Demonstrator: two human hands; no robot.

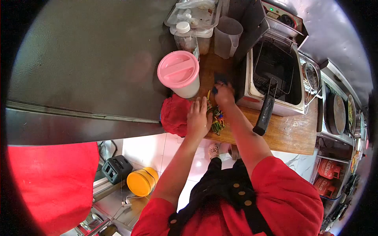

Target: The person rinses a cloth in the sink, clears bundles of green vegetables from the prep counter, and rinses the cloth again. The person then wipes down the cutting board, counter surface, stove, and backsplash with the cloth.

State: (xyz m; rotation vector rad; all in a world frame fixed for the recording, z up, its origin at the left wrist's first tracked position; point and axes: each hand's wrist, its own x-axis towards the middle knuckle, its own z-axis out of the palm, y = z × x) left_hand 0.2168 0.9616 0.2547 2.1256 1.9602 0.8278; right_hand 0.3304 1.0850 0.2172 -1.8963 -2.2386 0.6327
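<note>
My right hand is closed around a dark blue thing on the wooden table, beside the fryer; its kind is hard to make out. My left hand lies with fingers stretched out at the table's left side, next to a red cloth. Between the two hands sits a small heap of green and yellow plant pieces, with bits of red and blue among them. Just beyond my left fingers stands a white tub with a pink lid.
A deep fryer with a black-handled basket borders my right arm. Behind are a clear jug, a white-capped bottle and a plastic tray. A yellow bucket stands below, left. Pans are far right.
</note>
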